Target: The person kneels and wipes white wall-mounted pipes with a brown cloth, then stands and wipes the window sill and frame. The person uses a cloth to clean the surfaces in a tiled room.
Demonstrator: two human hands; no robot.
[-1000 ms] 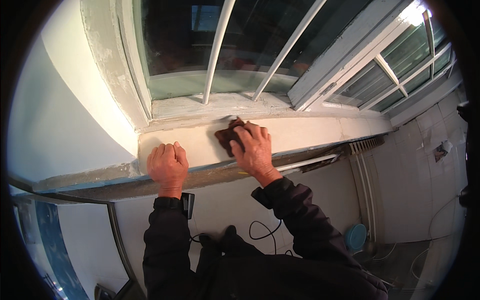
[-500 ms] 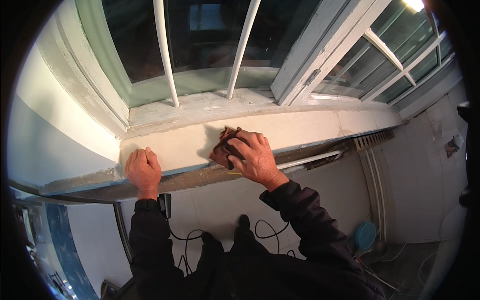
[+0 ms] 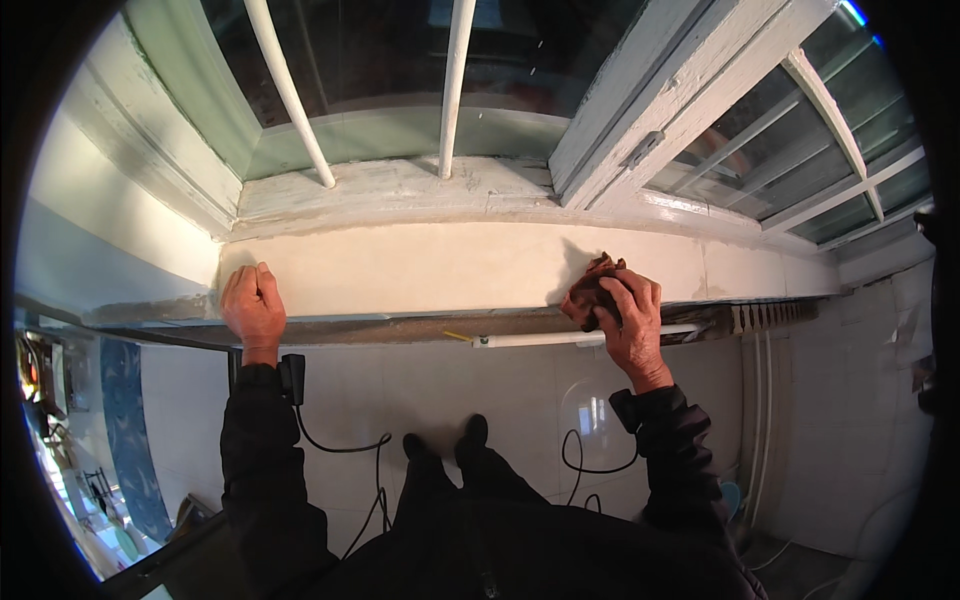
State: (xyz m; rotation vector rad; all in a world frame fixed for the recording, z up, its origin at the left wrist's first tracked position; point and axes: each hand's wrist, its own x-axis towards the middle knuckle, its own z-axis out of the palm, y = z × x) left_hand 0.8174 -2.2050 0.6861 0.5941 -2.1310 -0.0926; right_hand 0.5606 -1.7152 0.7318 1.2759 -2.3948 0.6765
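The barred window (image 3: pixel 375 75) spans the upper view, with painted frame members on both sides. Pale tiled floor (image 3: pixel 540 400) extends below it. The window sill (image 3: pixel 430 265), a long cream ledge, runs left to right between the two. Two dark sleeves (image 3: pixel 263 450) enter from the lower edge, one per arm. A white pipe (image 3: pixel 540 340) runs under the front edge of the sill, right of centre. Two slender white bars (image 3: pixel 454 90) stand in front of the glass.

The left hand (image 3: pixel 253 308) is clenched, thumb uppermost, and rests at the left end of the sill, well apart from the right hand (image 3: pixel 636 325). The right hand grasps a crumpled reddish-brown cloth (image 3: pixel 588 293) between thumb and fingers. The cloth is located at the sill's front edge, right of centre; its underside is hidden. Two dark shoes (image 3: pixel 476 430) stand on the floor. A thin black cable (image 3: pixel 345 449) loops beside them.
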